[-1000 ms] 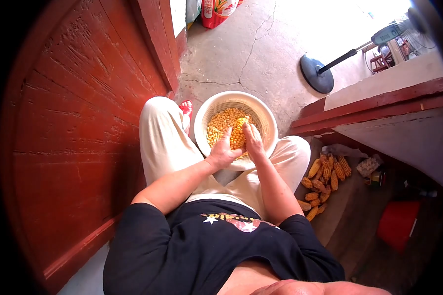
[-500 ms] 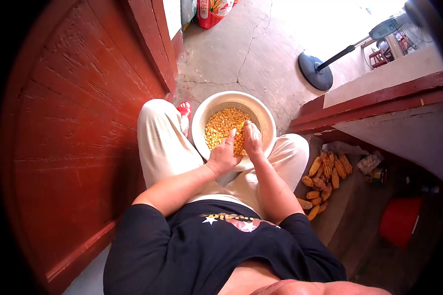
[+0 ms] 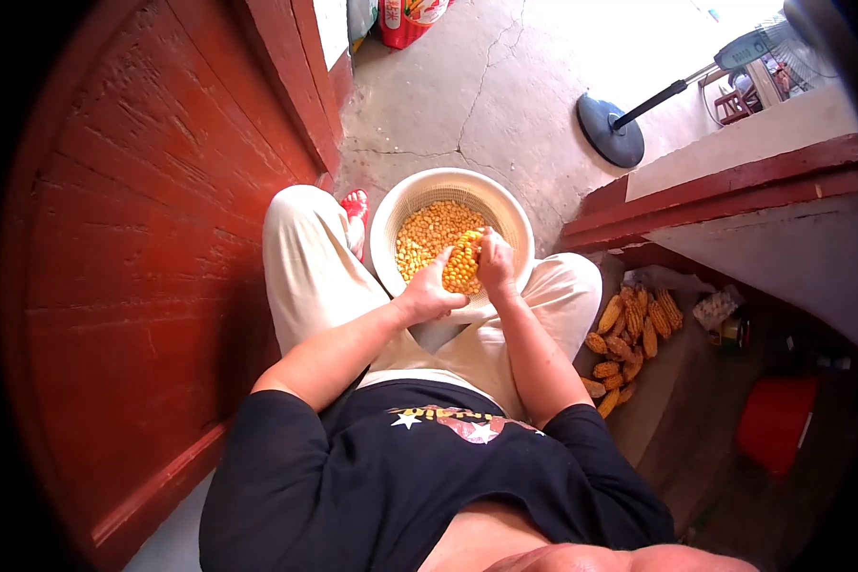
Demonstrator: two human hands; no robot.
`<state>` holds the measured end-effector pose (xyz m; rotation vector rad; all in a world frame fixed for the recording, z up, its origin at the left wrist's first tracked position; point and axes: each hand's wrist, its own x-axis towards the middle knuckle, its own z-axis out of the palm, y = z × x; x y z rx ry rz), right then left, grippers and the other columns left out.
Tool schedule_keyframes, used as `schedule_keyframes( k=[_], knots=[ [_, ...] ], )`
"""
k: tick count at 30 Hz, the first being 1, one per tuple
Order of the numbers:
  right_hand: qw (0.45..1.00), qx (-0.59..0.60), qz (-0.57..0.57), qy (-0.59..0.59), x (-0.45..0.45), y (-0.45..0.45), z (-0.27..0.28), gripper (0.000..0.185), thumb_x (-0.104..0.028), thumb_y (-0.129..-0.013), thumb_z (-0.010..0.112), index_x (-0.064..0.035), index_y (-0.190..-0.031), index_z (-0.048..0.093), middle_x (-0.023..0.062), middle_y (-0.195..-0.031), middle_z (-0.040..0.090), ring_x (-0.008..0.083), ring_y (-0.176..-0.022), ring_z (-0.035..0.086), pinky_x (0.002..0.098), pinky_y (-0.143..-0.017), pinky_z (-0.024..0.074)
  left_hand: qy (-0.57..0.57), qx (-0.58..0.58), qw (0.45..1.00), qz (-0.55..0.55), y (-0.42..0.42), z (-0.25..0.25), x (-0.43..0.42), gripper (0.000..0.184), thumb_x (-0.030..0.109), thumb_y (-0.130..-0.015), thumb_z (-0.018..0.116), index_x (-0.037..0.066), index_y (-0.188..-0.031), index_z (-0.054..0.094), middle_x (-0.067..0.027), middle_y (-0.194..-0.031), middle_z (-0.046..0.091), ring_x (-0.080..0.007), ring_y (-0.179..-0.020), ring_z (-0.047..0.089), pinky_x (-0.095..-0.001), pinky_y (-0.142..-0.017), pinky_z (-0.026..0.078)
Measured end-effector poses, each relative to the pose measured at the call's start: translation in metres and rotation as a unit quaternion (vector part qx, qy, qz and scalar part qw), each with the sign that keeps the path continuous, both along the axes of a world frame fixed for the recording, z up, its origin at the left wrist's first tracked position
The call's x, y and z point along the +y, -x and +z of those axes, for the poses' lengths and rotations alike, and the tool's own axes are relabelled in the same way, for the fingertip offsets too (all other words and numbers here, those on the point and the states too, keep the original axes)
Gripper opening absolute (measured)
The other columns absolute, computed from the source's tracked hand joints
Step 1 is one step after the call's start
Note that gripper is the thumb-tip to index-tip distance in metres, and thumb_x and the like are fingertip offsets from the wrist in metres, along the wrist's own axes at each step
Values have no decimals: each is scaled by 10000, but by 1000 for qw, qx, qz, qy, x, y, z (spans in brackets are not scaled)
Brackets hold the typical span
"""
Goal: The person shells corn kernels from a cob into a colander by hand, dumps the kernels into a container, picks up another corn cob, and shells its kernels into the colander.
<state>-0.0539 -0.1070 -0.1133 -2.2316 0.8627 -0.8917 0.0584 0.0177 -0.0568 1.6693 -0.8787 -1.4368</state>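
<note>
Between my knees stands a round cream plastic basket (image 3: pixel 517 212) with mesh sides. Loose yellow corn kernels (image 3: pixel 434 227) cover its bottom. An ear of corn (image 3: pixel 463 265) is held above them, tilted, its kernels showing between my two hands. My left hand (image 3: pixel 433 292) is wrapped round its lower left side, the thumb lying along the ear. On the right side of the ear, my right hand (image 3: pixel 495 264) is closed with its fingers against the upper part. The fingertips of that hand are partly hidden.
Several ears of corn (image 3: pixel 631 334) lie heaped on the floor to the right. A red container (image 3: pixel 777 424) is beyond them. A standing fan's round base (image 3: pixel 610 131) is on the concrete ahead. A red wooden door (image 3: pixel 153 267) rises at the left, and a red bag (image 3: pixel 405 21) sits at the top.
My right hand has shifted slightly and curled more, and more of the ear of corn now shows between the hands. The left hand has moved a little left and down.
</note>
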Motion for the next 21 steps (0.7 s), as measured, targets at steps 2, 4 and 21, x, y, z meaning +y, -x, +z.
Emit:
schedule_keyframes(
  k=[2, 4, 21],
  knots=[
    [990, 35, -24, 134, 2, -6, 12, 278, -196, -918, 395, -20, -753, 532, 128, -646, 562, 284, -604, 561, 375, -540, 426, 25, 36, 999, 9, -2, 6, 1, 905, 179, -606, 701, -11, -1351, 222, -138, -1026, 550, -175, -867, 563, -269, -766, 460],
    [945, -53, -29, -322, 8, -4, 32, 303, -263, -931, 408, -25, -783, 524, 55, -601, 520, 186, -546, 526, 316, -488, 413, 12, 50, 999, 4, -4, 4, 1, 901, 182, -611, 700, -6, -1352, 223, -146, -1063, 539, -177, -936, 550, -272, -818, 444],
    [977, -65, -46, -200, 1, 0, 6, 352, -345, -922, 398, -46, -817, 553, 43, -652, 540, 133, -484, 478, 266, -469, 392, 144, -222, 964, 8, 2, -8, 1, 897, 250, -631, 684, -1, -1351, 211, -273, -1070, 528, -374, -950, 557, -393, -831, 448]
  ],
)
